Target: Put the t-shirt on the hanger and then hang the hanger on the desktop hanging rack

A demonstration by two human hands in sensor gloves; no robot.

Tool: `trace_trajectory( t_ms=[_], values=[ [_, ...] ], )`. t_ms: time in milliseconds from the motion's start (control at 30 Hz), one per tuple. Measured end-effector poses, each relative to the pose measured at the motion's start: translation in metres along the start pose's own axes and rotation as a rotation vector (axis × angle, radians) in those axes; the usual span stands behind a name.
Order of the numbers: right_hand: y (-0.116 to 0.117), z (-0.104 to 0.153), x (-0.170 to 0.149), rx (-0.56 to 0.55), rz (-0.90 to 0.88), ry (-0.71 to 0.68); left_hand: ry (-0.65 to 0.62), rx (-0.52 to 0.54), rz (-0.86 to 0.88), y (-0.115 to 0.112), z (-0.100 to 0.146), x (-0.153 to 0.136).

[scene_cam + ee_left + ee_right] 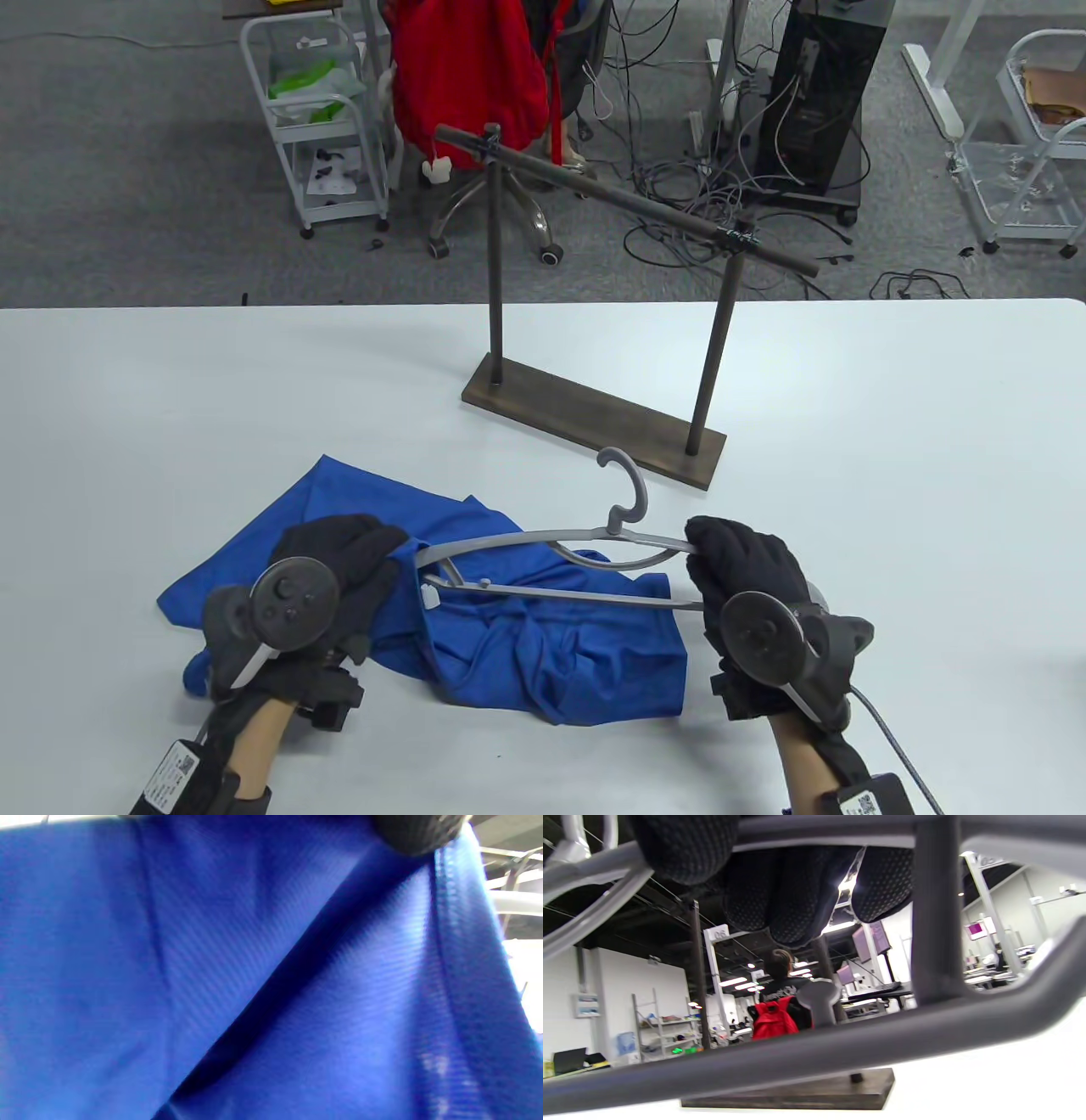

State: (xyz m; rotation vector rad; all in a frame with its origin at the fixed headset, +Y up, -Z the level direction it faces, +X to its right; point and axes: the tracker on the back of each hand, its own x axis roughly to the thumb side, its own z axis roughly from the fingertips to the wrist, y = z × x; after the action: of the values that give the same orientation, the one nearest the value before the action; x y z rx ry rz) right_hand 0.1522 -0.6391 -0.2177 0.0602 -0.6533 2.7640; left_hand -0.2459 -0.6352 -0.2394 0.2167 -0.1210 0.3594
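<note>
A blue t-shirt (526, 637) lies crumpled on the white table (891, 475). A grey hanger (560, 543) lies across it, its hook pointing toward the rack. My right hand (730, 564) grips the hanger's right end, fingers (780, 895) curled over the grey hanger bars (797, 1056). My left hand (356, 556) holds the shirt fabric at the hanger's left end, which goes into the cloth. Blue t-shirt cloth (212, 984) fills the left wrist view, with one gloved fingertip (418, 832) at the top. The dark desktop rack (611, 280) stands behind, bar empty.
The rack's wooden base (585, 416) sits just beyond the hanger hook; the same rack base (797, 1090) shows low in the right wrist view. Past the table's far edge are a chair with a red garment (467, 68), a white cart (322, 119) and floor cables.
</note>
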Motion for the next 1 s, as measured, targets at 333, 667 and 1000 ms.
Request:
trace_trajectory(
  t_ms=[333, 667, 1000],
  values=[
    [0.002, 0.026, 0.068, -0.117, 0.066, -0.24, -0.147, 0.014, 0.043, -0.005, 0.018, 0.047],
    [0.001, 0.035, 0.082, -0.154, 0.084, -0.313, -0.23, -0.017, 0.052, -0.003, 0.027, 0.065],
    [-0.012, 0.061, 0.107, -0.436, 0.305, -0.514, -0.173, 0.163, 0.046, 0.02, 0.028, 0.055]
  ],
)
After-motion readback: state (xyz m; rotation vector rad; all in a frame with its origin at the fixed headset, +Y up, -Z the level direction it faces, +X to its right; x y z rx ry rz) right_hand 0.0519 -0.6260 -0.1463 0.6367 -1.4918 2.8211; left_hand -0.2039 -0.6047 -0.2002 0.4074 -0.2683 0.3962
